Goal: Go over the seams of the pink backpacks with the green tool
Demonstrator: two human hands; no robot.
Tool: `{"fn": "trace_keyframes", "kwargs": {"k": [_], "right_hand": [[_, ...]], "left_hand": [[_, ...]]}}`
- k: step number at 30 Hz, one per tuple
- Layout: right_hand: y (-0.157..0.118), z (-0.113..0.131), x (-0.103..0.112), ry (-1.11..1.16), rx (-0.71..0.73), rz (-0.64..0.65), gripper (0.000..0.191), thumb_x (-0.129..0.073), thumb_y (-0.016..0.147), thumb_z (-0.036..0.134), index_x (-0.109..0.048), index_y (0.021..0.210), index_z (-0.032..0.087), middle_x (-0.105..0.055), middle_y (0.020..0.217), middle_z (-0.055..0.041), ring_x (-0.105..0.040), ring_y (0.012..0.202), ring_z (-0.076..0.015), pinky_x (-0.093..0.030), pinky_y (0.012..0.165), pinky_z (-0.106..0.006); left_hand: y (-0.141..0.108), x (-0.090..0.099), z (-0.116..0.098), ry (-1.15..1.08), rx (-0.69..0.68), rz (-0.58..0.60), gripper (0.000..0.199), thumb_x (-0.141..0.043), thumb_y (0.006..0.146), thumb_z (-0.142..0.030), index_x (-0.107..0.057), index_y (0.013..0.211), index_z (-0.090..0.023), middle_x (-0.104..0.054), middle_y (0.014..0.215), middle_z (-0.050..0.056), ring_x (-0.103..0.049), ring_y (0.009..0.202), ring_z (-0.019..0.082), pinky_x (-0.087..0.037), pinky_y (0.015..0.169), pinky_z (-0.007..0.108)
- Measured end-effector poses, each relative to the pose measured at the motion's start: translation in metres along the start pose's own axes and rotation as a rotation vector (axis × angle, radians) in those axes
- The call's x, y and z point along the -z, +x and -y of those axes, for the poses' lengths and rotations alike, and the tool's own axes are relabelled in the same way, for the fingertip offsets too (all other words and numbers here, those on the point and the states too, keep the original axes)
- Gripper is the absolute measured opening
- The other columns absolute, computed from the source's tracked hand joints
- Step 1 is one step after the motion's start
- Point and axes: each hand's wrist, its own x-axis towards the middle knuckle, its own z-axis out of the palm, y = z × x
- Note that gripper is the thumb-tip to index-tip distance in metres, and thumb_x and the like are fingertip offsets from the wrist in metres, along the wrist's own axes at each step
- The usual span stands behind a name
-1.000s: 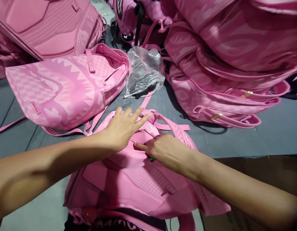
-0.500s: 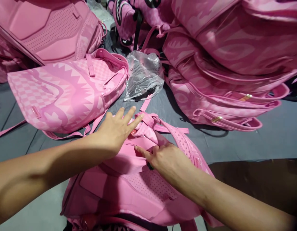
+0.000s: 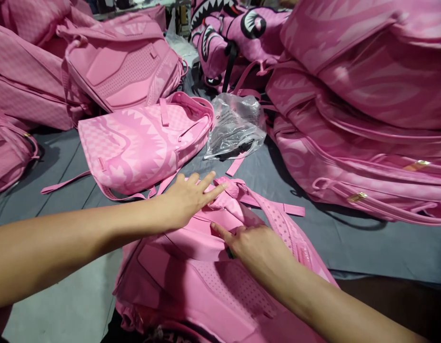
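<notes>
A pink backpack (image 3: pixel 213 281) lies in front of me with its padded, perforated back panel facing up. My left hand (image 3: pixel 192 200) rests flat near its top end, fingers spread, beside the knotted strap (image 3: pixel 235 188). On the upper part of the back panel, my right hand (image 3: pixel 254 243) grips the material, with its index finger stretched out to the left and the other fingers curled and partly hidden. Under that hand shows a small dark-green bit, too little to name. A dotted shoulder strap (image 3: pixel 274 212) runs down the bag's right side.
Beyond my left hand lies another pink backpack (image 3: pixel 135 147) with a shark-mouth print. A clear plastic bag (image 3: pixel 236 124) sits beside it on the grey table cover (image 3: pixel 377 247). Stacked pink backpacks (image 3: pixel 349 143) rise at the right; more backpacks (image 3: pixel 124 66) fill the back left.
The view has tilted up and swung left, showing more bags at the back left. Both hands keep nearly the same places on the backpack.
</notes>
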Motion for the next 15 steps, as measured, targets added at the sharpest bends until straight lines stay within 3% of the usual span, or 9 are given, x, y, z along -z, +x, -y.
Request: {"fn": "trace_keyframes", "kwargs": {"k": [3,6,8,15], "right_hand": [[-0.002,0.001,-0.002,0.001,-0.005,-0.001,0.053,-0.054,0.088,0.001,-0.057,0.136,0.022,-0.069,0.066,-0.0066,-0.068,0.058,-0.0215,-0.030,0.048,-0.026],[-0.002,0.001,-0.004,0.015,-0.010,-0.006,0.058,-0.054,0.085,-0.001,-0.055,0.138,0.022,-0.070,0.066,-0.0060,-0.067,0.056,-0.0211,-0.032,0.047,-0.026],[-0.001,0.001,-0.004,0.025,-0.008,-0.006,0.060,-0.054,0.084,-0.002,-0.054,0.139,0.020,-0.070,0.066,-0.0066,-0.068,0.057,-0.0209,-0.034,0.048,-0.026],[0.003,0.002,-0.002,0.142,0.004,0.059,0.052,-0.051,0.086,0.003,-0.059,0.135,0.019,-0.075,0.079,-0.0108,-0.071,0.065,-0.0258,-0.041,0.047,-0.029]], "left_hand": [[-0.005,0.000,0.005,-0.027,0.013,0.005,0.093,-0.059,0.080,-0.011,-0.010,0.157,-0.026,-0.013,0.164,0.018,-0.045,0.130,0.038,-0.050,0.090,0.048],[-0.010,0.002,0.009,-0.097,0.104,0.069,0.103,-0.063,0.076,-0.010,-0.002,0.158,-0.027,0.001,0.165,0.019,-0.036,0.138,0.042,-0.050,0.091,0.044],[-0.013,0.003,0.012,-0.133,0.146,0.101,0.109,-0.065,0.074,-0.010,0.003,0.157,-0.028,0.005,0.164,0.021,-0.039,0.136,0.042,-0.049,0.093,0.043],[-0.014,0.002,0.020,-0.147,0.097,0.140,0.108,-0.064,0.075,-0.011,0.003,0.157,-0.026,-0.001,0.164,0.021,-0.046,0.131,0.039,-0.042,0.104,0.047]]}}
